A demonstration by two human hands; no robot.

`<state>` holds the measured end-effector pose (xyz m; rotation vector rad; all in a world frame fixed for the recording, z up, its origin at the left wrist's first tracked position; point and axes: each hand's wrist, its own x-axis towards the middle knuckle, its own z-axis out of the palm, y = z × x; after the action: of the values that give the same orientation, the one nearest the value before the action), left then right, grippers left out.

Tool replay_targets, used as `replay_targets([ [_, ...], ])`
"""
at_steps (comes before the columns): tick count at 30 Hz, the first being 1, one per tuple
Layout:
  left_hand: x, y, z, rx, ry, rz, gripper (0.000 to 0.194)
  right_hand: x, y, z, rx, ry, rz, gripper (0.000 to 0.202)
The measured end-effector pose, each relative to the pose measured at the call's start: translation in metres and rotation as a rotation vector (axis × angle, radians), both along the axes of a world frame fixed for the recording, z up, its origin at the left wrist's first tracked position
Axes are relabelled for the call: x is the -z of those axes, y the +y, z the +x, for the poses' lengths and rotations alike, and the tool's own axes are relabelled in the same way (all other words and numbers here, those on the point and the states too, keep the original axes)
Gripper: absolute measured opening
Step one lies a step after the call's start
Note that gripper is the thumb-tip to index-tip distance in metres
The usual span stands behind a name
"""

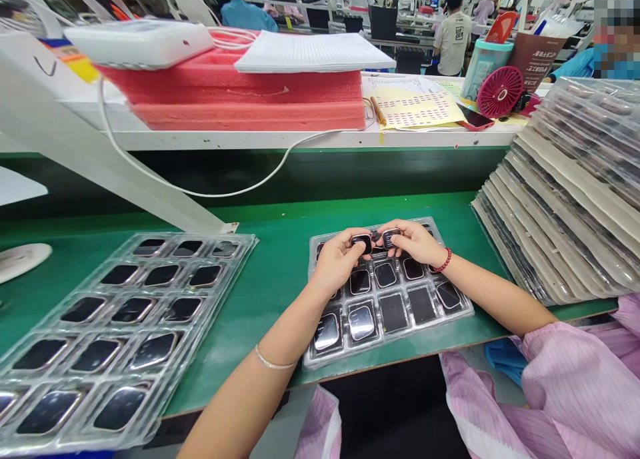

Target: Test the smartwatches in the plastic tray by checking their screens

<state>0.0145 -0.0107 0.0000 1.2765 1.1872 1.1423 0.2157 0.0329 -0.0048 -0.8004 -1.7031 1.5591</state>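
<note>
My left hand [336, 260] is closed on a dark, square smartwatch body [361, 244], its thumb on the face. A second watch body [391, 238] sits between the fingers of my right hand [413, 240]. Both hands are above the far part of a clear plastic tray [320, 360] on the green bench. Several watch bodies lie in its pockets, among them one with a shiny face [361, 322]. Two near pockets show flat dark inserts, one of them a dark square [393, 312]. My hands hide part of the back row.
Another clear tray [165, 406] of watch bodies lies at left. Tilted trays form a tall stack [560, 226] at right. A slanted white post [125, 159] meets the bench. On the shelf are red foam [240, 99], a notebook [315, 51] and a pink fan [500, 92]. A white cable [240, 194] hangs down.
</note>
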Motion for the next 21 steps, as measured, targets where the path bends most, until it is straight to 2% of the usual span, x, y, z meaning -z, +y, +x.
replay_targets([
  [21, -0.001, -0.0002, 0.0023, 0.006, 0.026, 0.01, 0.03, 0.0033, -0.0002, -0.0005, -0.009, -0.038, 0.004, 0.024],
])
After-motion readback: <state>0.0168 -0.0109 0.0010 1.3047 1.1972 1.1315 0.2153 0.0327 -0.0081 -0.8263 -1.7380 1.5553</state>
